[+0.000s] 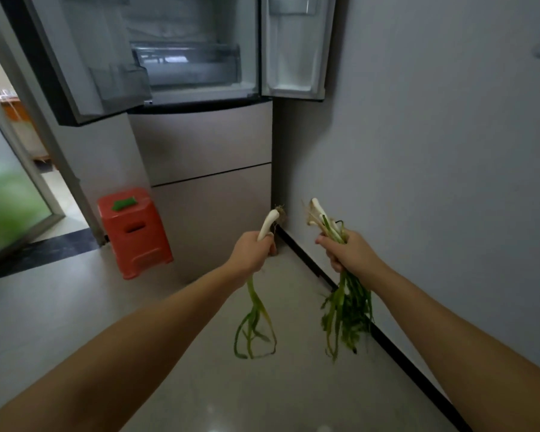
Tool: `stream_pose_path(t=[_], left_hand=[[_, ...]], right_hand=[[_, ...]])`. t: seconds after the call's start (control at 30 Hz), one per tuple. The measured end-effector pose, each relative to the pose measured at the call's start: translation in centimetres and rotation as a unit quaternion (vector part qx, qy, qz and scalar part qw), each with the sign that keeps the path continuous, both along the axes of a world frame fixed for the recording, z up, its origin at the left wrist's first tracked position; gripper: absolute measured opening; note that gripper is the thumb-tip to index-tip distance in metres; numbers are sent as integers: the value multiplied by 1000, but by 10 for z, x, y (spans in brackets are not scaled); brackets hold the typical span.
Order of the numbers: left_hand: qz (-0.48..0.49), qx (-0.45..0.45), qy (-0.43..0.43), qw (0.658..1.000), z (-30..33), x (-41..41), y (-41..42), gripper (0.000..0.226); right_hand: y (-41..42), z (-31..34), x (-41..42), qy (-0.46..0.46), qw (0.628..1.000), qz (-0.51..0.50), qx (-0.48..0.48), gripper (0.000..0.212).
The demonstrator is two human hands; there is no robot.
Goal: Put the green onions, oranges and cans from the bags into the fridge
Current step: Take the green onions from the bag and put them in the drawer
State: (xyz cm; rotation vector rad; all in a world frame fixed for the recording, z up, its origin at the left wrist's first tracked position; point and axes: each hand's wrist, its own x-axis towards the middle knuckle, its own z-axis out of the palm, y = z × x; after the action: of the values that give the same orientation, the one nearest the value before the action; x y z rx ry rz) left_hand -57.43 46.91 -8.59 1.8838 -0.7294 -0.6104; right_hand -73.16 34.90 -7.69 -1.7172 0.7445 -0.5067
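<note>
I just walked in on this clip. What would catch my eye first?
Two outstretched arms: the left hand grips one green onion, the right hand a bunch, white ends up, leaves hanging. Ahead, the fridge stands with both upper doors open. Left of it sits an orange stool.

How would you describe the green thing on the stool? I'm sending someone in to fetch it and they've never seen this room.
Find the tall fridge with both upper doors open. On the floor just left of its lower drawers stands an orange-red plastic stool. The small green object lies flat on the stool's top, the only green thing there; what it is cannot be made out.
</note>
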Motion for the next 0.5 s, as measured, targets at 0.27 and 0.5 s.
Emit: stream_pose_path(t=[0.27,0.5], left_hand=[[76,-36,2,996,21,117,-132,31],[169,-72,-20,983,51,233,-199,36]], right_hand=[[-163,29,129,-1,996,84,-33,14],[-244,62,287,-12,983,170,-72,14]])
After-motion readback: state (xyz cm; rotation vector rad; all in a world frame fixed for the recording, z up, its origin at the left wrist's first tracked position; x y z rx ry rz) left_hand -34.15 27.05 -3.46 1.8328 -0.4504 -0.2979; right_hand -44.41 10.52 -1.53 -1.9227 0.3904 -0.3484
